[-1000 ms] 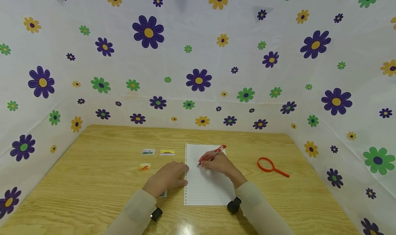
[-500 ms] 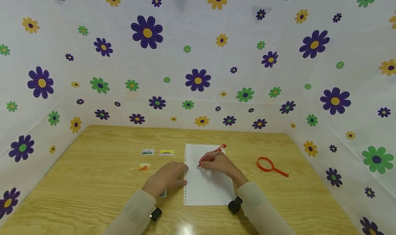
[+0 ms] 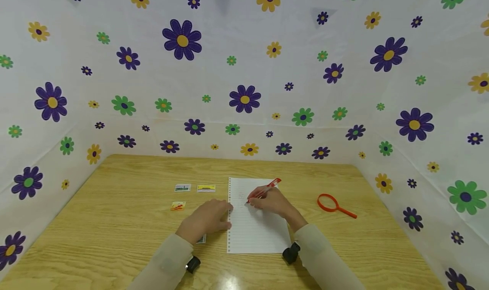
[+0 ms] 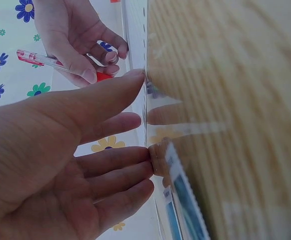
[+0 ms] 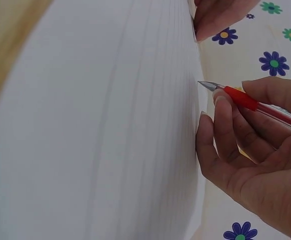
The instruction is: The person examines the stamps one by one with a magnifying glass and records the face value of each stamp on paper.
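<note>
A sheet of lined, hole-punched paper [image 3: 259, 239] lies on the table. My right hand [image 3: 270, 201] pinches a red pen [image 3: 274, 182] between thumb and fingers, its tip at the upper left part of the sheet. In the right wrist view the pen [image 5: 243, 98] shows a metal tip and a red grip, with the curled fingers against the paper. Faint marks [image 3: 241, 195] show on the sheet, too small to read. My left hand [image 3: 206, 220] rests with relaxed, extended fingers at the sheet's left edge. Beneath it a stamp [image 3: 201, 239] is partly hidden.
Left of the paper lie a green-and-white stamp [image 3: 182, 187], a yellow stamp [image 3: 206, 188] and an orange-yellow stamp [image 3: 178, 206]. A red magnifying glass [image 3: 337, 206] lies to the right. Flower-printed cloth [image 3: 214, 82] surrounds the table [image 3: 114, 222] at the back and sides.
The right hand and pen make small movements, the tip first nearer me, then slightly away and to the right. The left hand and the paper stay in place.
</note>
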Motion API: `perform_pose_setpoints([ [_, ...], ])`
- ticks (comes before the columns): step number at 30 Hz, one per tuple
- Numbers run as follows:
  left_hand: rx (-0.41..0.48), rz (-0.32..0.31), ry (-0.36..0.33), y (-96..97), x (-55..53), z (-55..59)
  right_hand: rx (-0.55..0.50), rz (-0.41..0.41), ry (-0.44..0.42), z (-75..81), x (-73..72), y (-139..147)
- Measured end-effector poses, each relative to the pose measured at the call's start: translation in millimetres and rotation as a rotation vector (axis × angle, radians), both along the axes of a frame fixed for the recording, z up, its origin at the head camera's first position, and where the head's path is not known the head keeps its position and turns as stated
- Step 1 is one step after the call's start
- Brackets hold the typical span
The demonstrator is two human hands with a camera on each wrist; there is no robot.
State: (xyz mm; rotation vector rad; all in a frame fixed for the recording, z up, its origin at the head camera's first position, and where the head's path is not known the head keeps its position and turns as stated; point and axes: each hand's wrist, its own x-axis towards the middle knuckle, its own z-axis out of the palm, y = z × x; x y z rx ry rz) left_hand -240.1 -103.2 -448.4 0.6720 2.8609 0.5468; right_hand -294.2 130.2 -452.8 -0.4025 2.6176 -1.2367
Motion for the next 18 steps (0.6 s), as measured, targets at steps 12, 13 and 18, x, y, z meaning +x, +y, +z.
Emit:
perform_pose_setpoints([
  [12, 0.004, 0.007, -0.016, -0.5, 0.3, 0.6, -0.005, 0.054, 0.008, 2.6, 0.5, 0.5],
  [13, 0.005, 0.008, -0.018, -0.5, 0.2, 0.7, 0.001, 0.061, 0.006, 2.4, 0.5, 1.1],
  [18, 0.004, 0.003, -0.015, -0.5, 0.7, 2.2, 0.027, 0.045, -0.001, 2.1, 0.3, 2.4],
])
